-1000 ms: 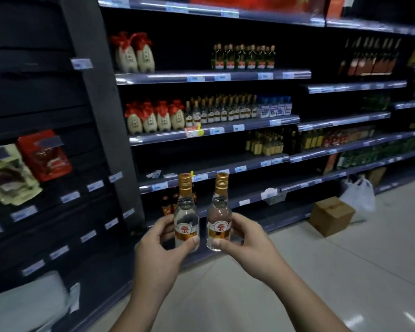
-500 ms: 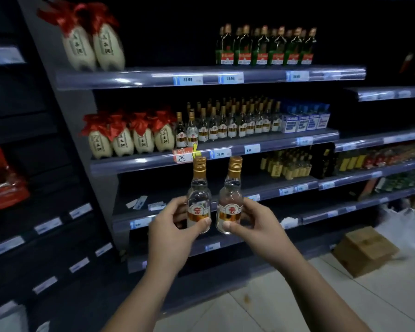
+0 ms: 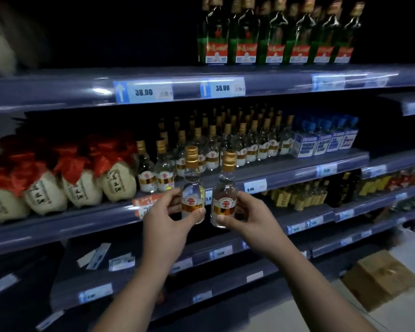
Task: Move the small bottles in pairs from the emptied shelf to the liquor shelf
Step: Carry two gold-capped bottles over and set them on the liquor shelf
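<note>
My left hand (image 3: 164, 218) is clamped around one small bottle (image 3: 192, 188), thumb across the front of the label, fingers wrapped behind. My right hand (image 3: 247, 218) is gripping the other small bottle (image 3: 224, 191) the same way, thumb low on the glass. Both bottles stand upright, gold caps up, just beside each other with a narrow gap between them, right in front of the liquor shelf (image 3: 297, 168).

Looking past the hands now: the row of matching bottles (image 3: 225, 142) sits on that shelf straight ahead and a little above, packed several deep. Two of them stand at the left end, next to the red-ribboned jars (image 3: 82, 185). Blue boxes (image 3: 325, 140) close off the right end. Green bottles (image 3: 273, 32) line the shelf above, and the shelf below me holds only loose paper tags (image 3: 106, 257).

Here's what matters, I think: the open spot is the bare front strip of the shelf, directly beyond the caps. Both hands are about equally near, so it's a push forward and slightly up, keeping the bottles vertical, then down onto the front edge without knocking the standing row.
</note>
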